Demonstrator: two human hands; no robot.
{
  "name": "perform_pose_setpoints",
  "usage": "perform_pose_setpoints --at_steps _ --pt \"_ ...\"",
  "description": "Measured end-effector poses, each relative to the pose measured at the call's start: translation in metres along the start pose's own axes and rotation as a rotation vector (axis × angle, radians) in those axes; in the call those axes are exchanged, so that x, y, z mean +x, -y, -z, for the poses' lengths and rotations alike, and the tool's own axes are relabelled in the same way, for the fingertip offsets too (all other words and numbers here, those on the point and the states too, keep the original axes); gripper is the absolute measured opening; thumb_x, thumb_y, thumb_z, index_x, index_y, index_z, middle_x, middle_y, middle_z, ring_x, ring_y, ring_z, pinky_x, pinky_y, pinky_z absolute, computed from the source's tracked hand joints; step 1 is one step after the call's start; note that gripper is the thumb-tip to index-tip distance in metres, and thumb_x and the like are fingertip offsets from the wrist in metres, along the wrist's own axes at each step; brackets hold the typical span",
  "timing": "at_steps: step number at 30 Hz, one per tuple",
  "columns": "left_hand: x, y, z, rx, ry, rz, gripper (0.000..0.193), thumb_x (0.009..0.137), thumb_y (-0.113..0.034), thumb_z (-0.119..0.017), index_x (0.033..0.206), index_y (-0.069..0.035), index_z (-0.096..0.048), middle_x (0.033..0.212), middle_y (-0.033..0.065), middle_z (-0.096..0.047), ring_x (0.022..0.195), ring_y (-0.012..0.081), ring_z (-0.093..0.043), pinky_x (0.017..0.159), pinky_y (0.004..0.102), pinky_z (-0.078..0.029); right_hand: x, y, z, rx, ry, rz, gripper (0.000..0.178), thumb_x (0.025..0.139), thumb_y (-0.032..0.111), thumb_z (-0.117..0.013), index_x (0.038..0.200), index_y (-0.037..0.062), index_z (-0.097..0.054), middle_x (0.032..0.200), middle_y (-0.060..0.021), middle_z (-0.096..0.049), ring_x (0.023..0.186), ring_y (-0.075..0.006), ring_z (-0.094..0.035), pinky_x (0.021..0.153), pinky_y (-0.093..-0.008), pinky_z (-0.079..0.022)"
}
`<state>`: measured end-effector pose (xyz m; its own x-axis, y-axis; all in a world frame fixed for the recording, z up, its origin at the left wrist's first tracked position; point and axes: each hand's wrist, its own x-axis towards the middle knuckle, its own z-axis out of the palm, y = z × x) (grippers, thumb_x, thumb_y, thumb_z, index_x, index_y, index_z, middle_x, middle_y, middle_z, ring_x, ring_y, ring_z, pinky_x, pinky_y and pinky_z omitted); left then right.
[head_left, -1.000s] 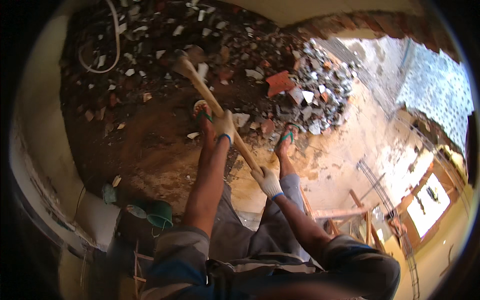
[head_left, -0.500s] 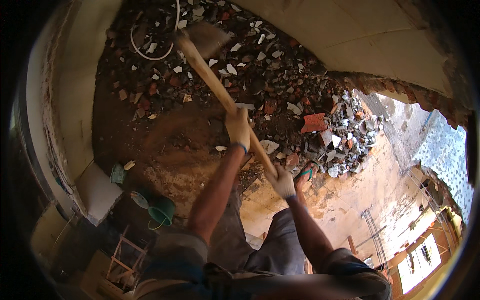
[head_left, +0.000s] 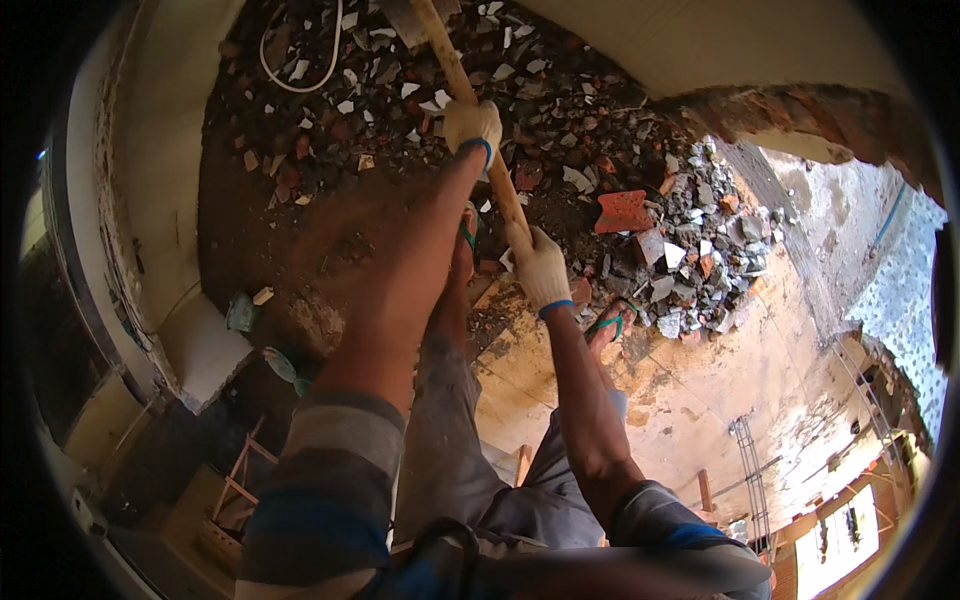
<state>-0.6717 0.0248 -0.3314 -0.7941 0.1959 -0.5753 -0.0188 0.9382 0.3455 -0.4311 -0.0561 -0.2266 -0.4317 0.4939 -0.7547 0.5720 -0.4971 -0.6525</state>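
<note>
A hoe with a long wooden handle point(head_left: 510, 190) slants across the rubble, its wide dirt-coloured blade point(head_left: 405, 20) partly cut off at the top edge. My left hand point(head_left: 472, 124), in a pale knit glove with a blue cuff, is wrapped round the middle of the handle. Lower down, the gloved right hand point(head_left: 541, 268) grips near the handle's near end. Beneath the blade spreads a bed of broken rubble point(head_left: 400, 100): dark soil, brick bits and white tile shards.
A pale hose point(head_left: 300, 88) curls at the far left. Larger debris, including a red clay block piece point(head_left: 624, 212), is heaped at right near my sandalled foot point(head_left: 610, 325). Walls rise on both sides; the right one has a broken edge point(head_left: 800, 120). A green bucket point(head_left: 302, 386) stands lower left.
Both hands and the hoe have moved farther forward, and the blade has gone toward the top edge. My left foot now shows beside the handle, and my left arm covers most of the bucket.
</note>
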Motion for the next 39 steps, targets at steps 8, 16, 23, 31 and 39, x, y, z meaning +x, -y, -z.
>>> perform_pose_setpoints --at_steps 8,16,23,31,39 --pt "-0.139 0.047 -0.039 -0.202 0.053 0.061 0.039 0.104 -0.032 -0.066 0.117 0.004 -0.06 0.089 0.0202 -0.072 0.08 0.0385 -0.074 0.07 0.0538 -0.057 -0.095 -0.089 0.048 -0.034 -0.053 -0.121 0.052 0.106 0.048 -0.067 0.118 -0.0026 -0.073 0.085 -0.013 -0.075 0.077 -0.0209 -0.069 0.07 -0.0397 -0.053" --pt "-0.221 0.168 -0.013 -0.356 0.355 0.387 0.032 0.1 -0.035 -0.069 0.098 -0.003 -0.061 0.068 0.0054 -0.057 0.061 0.0223 -0.063 0.059 0.0443 -0.053 -0.21 -0.102 0.014 -0.51 -0.118 -0.228 0.054 0.095 0.055 -0.076 0.113 0.004 -0.076 0.09 -0.0236 -0.077 0.088 -0.0398 -0.077 0.077 -0.0486 -0.058" --pt "-0.208 0.204 0.041 -0.507 0.412 0.5 0.035 0.1 -0.036 -0.069 0.108 -0.004 -0.061 0.084 0.0108 -0.062 0.07 0.024 -0.065 0.067 0.0467 -0.053 -0.224 -0.031 -0.035 -0.608 -0.087 -0.276 0.053 0.094 0.057 -0.077 0.109 0.0059 -0.077 0.088 -0.0223 -0.077 0.088 -0.0407 -0.077 0.077 -0.0489 -0.058" --pt "-0.118 0.167 0.143 -0.582 0.412 0.562 0.038 0.099 -0.029 -0.066 0.125 -0.002 -0.057 0.093 0.0068 -0.055 0.085 0.0207 -0.061 0.071 0.0474 -0.046 -0.173 0.016 -0.103 -0.543 0.005 -0.172 0.059 0.096 0.052 -0.075 0.117 -0.0029 -0.074 0.091 -0.0266 -0.076 0.09 -0.0395 -0.077 0.079 -0.0474 -0.058" --pt "-0.039 0.137 0.2 -0.73 -0.028 0.294 0.029 0.1 -0.026 -0.065 0.108 0.0 -0.056 0.081 0.0056 -0.054 0.065 0.0178 -0.056 0.06 0.041 -0.047 -0.042 0.049 -0.133 -0.441 0.332 0.132 0.06 0.098 0.051 -0.072 0.125 -0.0026 -0.067 0.1 -0.0313 -0.074 0.099 -0.049 -0.073 0.083 -0.0526 -0.057"
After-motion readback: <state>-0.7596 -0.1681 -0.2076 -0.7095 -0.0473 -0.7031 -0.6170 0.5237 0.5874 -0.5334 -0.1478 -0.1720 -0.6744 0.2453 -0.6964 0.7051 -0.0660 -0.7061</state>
